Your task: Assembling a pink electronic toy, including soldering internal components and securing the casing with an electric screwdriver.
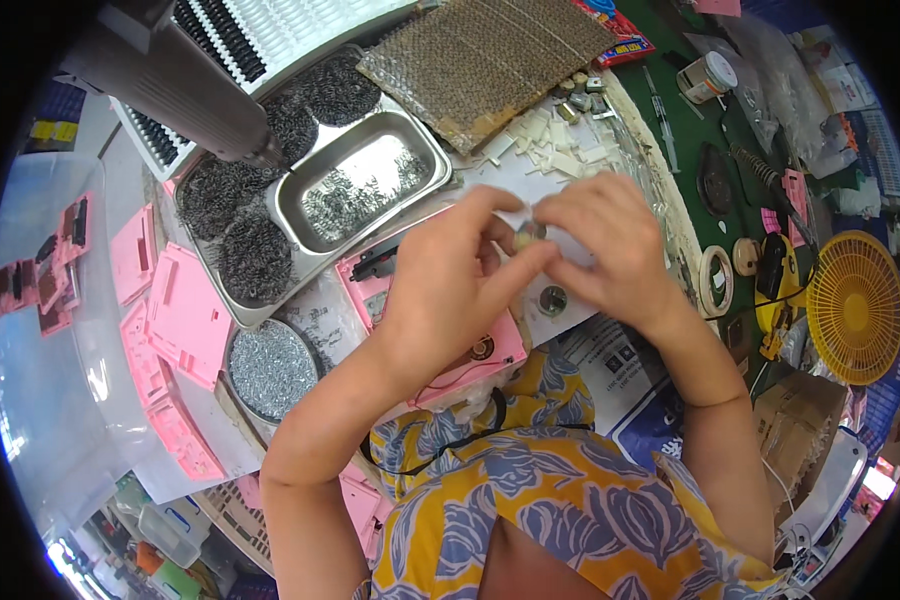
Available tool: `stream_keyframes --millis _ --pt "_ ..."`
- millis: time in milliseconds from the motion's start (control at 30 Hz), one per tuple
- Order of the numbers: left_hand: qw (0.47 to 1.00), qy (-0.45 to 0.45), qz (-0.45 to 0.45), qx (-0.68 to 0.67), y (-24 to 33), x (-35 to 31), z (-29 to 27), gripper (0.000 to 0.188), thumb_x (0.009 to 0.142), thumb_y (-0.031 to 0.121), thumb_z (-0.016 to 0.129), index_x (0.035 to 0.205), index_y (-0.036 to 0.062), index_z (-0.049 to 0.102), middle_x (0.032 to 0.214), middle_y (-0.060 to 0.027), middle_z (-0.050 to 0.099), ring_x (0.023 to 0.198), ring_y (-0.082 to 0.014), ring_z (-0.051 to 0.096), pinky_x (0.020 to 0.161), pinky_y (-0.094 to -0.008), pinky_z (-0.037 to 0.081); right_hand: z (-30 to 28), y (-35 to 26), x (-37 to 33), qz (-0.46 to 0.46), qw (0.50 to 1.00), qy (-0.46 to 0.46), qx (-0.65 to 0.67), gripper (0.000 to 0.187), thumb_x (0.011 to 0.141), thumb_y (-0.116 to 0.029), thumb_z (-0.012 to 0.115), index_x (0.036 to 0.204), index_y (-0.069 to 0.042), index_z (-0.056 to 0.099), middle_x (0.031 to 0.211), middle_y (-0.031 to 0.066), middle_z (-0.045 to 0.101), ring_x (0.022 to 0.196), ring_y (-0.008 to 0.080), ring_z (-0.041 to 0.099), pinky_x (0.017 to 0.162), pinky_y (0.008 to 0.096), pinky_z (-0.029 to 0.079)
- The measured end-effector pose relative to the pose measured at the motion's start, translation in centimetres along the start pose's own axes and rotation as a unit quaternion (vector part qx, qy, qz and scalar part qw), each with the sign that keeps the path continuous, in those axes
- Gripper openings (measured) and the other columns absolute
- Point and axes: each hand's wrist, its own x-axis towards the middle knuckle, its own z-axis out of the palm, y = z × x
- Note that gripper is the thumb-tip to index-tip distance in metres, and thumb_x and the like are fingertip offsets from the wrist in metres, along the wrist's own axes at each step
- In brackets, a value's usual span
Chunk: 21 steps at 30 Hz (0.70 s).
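My left hand [448,265] and my right hand [610,245] meet in the middle, fingers closed on a small metallic part [530,234] between them. The fingers cover most of it, so its exact kind cannot be made out. Under my left hand and forearm lies an open pink plastic casing [505,350], partly hidden, with a black piece [373,264] at its upper left, a round dark component [481,347] and thin wires. Just below my right hand, a small round metallic disc [552,300] rests on white paper.
An electric screwdriver [190,90] hangs over a metal tray of dark springs [235,200] and an inner steel tray [437,165]. A bowl of small silvery parts [272,370], pink panels [190,315], white plastic pieces [545,140] and a yellow fan guard [856,308] surround the workspace.
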Motion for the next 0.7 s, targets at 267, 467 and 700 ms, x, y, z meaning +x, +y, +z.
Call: stream_keyframes --millis 267,467,700 --pt "0.989 -0.099 0.078 -0.079 -1.6 -2.6 -0.5 0.024 0.087 -0.002 0.074 0.110 0.0028 0.071 0.101 -0.0067 0.070 0.085 -0.0115 0.068 0.070 -0.0248 0.055 -0.1 -0.6 -4.2 0.292 0.807 -0.087 0.505 0.025 0.087 -0.005 0.078 0.110 -0.001 0.068 0.097 0.0054 0.070 0.089 0.0102 0.067 0.078 0.0265 0.056" --pt "0.982 -0.172 -0.008 -0.076 0.4 -1.6 -1.4 0.031 0.084 0.002 0.080 0.113 0.0029 0.068 0.098 -0.0053 0.068 0.083 -0.0113 0.067 0.072 -0.0266 0.056 -0.9 0.6 -3.1 0.393 0.649 -0.205 0.618 0.028 0.088 -0.004 0.078 0.112 0.001 0.064 0.092 0.0041 0.067 0.074 0.0081 0.064 0.066 0.0225 0.053" --pt "0.980 0.019 0.061 0.190 -3.3 6.6 -4.7 0.019 0.086 0.018 0.078 0.096 0.0017 0.073 0.083 -0.0088 0.068 0.076 -0.0165 0.067 0.068 -0.0310 0.053 0.3 0.8 -6.0 0.415 0.466 -0.085 0.777 0.053 0.089 -0.009 0.078 0.135 0.002 0.056 0.094 0.0058 0.067 0.070 0.0125 0.061 0.062 0.0256 0.049"
